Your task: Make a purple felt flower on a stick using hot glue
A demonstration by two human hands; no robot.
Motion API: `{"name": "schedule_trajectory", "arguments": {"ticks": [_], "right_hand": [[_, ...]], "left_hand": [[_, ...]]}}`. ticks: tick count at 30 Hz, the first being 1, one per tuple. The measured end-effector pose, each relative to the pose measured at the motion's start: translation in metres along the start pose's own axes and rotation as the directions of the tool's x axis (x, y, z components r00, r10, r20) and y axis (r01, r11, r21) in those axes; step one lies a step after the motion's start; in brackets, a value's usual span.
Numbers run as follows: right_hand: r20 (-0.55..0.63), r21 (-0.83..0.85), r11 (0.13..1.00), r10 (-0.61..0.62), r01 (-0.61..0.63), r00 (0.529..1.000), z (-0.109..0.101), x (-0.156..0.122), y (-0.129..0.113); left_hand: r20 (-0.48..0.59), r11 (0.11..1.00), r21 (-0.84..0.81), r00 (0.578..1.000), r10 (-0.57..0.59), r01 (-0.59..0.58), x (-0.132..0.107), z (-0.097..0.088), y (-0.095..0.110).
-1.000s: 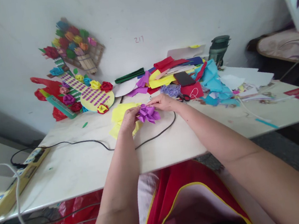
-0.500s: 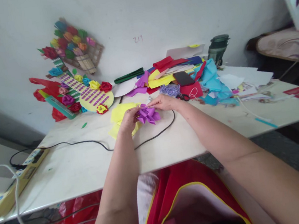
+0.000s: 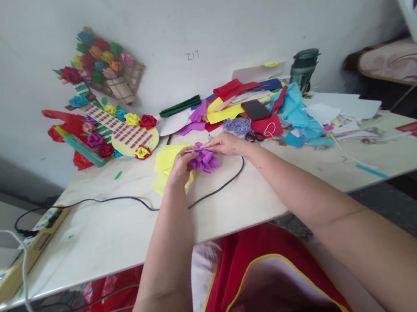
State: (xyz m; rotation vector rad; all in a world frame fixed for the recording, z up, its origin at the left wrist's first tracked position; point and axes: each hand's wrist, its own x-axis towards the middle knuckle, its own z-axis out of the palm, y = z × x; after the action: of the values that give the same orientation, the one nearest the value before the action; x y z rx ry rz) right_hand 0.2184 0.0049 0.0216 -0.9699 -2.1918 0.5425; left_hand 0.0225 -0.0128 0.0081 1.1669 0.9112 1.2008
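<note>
A purple paper flower (image 3: 206, 162) with pointed petals is held between my two hands, just above the table. My left hand (image 3: 182, 167) is closed on its left side, the fingers pinched. From the right, my right hand (image 3: 225, 144) pinches the flower's upper edge with thumb and forefinger. Beneath and behind my left hand lies yellow crepe paper (image 3: 167, 162). A black cable (image 3: 216, 189) runs across the table (image 3: 238, 208) close below the flower. Whatever sits between the fingertips themselves is too small to make out.
Behind my hands lie coloured paper sheets (image 3: 232, 104), a phone (image 3: 256, 110), scissors (image 3: 255, 136) and blue crepe paper (image 3: 295, 114). A flower-decorated paper guitar (image 3: 135, 137) and a glue bottle (image 3: 83, 149) stand left. A power strip (image 3: 38, 237) lies along the left edge; a dark bottle (image 3: 303, 69) stands right.
The purple flower has turned slightly and shifted a little left in my fingers. My hands otherwise stay in about the same place.
</note>
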Motion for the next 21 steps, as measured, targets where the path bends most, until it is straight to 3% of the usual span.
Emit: {"name": "schedule_trajectory", "arguments": {"ticks": [21], "right_hand": [[-0.023,-0.109,0.993,0.052,-0.054,0.998,0.0058,0.0034,-0.0092]], "left_hand": [[-0.072,1.0,-0.019,0.997,0.007,-0.009,0.0019,0.0012,-0.0018]]}}
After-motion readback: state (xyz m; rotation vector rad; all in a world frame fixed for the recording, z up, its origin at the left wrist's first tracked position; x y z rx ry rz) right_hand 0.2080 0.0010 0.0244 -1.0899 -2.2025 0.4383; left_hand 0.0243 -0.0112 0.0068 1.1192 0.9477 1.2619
